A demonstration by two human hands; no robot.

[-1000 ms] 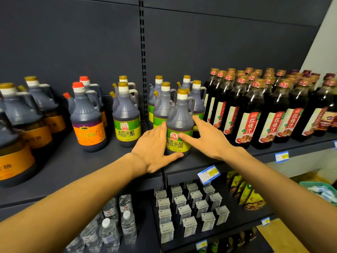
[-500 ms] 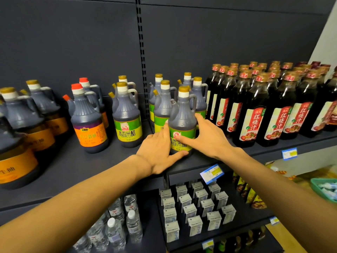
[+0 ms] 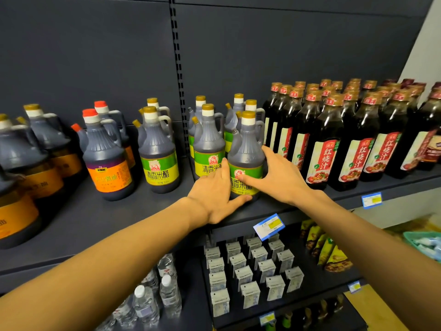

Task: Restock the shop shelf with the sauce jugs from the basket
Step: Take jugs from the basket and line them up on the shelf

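A dark sauce jug with a green-yellow label and gold cap stands upright at the front of the dark shelf. My left hand wraps its lower left side, thumb under the label. My right hand presses its right side, thumb across the label. Matching green-label jugs stand behind it and to the left. The basket is not in view.
Orange-label jugs fill the shelf's left part. Tall dark bottles with red labels crowd the right. A blue price tag hangs on the shelf edge. Below are small white cartons, water bottles and snack bags.
Both hands have closed in around the front jug and slid it slightly back and right on the shelf. My view has moved closer.
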